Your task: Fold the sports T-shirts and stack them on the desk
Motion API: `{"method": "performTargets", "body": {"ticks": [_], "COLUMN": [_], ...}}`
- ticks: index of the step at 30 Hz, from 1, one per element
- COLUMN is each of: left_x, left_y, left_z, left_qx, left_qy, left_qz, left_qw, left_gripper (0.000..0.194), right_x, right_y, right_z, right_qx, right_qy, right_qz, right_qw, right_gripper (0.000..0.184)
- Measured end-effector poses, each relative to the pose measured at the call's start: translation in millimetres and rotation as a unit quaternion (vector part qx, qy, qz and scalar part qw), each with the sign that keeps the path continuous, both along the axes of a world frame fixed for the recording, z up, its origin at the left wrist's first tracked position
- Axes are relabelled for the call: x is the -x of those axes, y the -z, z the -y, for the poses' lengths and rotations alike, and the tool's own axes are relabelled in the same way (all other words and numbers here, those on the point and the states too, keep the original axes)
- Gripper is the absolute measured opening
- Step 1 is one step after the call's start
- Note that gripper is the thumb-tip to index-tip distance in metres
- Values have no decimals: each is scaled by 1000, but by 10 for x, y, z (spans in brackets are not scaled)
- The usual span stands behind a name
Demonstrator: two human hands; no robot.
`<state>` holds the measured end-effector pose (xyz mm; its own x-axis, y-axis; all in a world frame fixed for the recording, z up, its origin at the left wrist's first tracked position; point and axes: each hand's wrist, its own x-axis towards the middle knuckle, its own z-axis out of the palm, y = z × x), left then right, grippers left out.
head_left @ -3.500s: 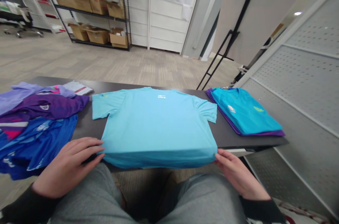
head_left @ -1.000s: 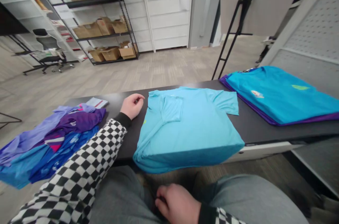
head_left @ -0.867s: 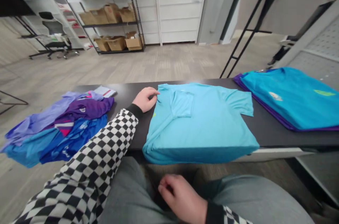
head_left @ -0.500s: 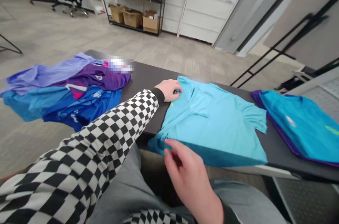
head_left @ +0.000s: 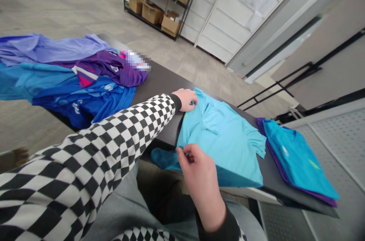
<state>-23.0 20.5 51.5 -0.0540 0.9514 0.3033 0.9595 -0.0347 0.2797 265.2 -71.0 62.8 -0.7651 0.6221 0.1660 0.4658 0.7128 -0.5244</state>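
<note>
A light blue T-shirt lies across the dark table, its near edge hanging over the front. One short sleeve is folded inward on top of it, the other points right. My left hand is closed on the shirt's far left corner. Nearer to me, my right hand pinches the shirt's near left edge between thumb and fingers. A loose bit of the shirt droops off the table to the left of my right hand. The far fingers of both hands are partly hidden.
To the left, purple, lilac and blue shirts are heaped on the dark table. Folded blue and purple shirts are stacked at the right end. Behind stand a shelf with cardboard boxes and a black metal frame.
My right hand has come up to the shirt's near left edge and its fingers have closed there. My left hand keeps its place on the far corner. The camera view has tilted.
</note>
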Motion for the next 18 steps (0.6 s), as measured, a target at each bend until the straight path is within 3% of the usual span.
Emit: {"method": "performTargets", "body": {"ticks": [3, 6, 10, 13, 15, 18], "left_x": [3, -2, -11, -12, -7, 5], "left_y": [-4, -8, -14, -7, 5, 25], "left_z": [5, 16, 21, 14, 6, -6], "left_qx": [3, 2, 6, 3, -1, -8], "left_qy": [1, 0, -5, -5, -5, -2], "left_qz": [-2, -2, -5, -6, -7, -10], "left_qw": [1000, 1000, 1000, 1000, 1000, 1000], "left_gripper": [35, 36, 35, 35, 34, 34], "right_x": [-203, -342, -440, -513, -560, -597], "right_y": [96, 246, 513, 759, 919, 1066], "right_z": [9, 47, 134, 194, 207, 181], "right_qx": [29, 145, 383, 488, 517, 508], "right_qy": [55, 98, 147, 172, 164, 128], "right_qz": [-104, -213, -317, -325, -297, -265], "right_qw": [993, 961, 855, 792, 786, 809], "right_gripper": [19, 24, 44, 52, 49, 38]}}
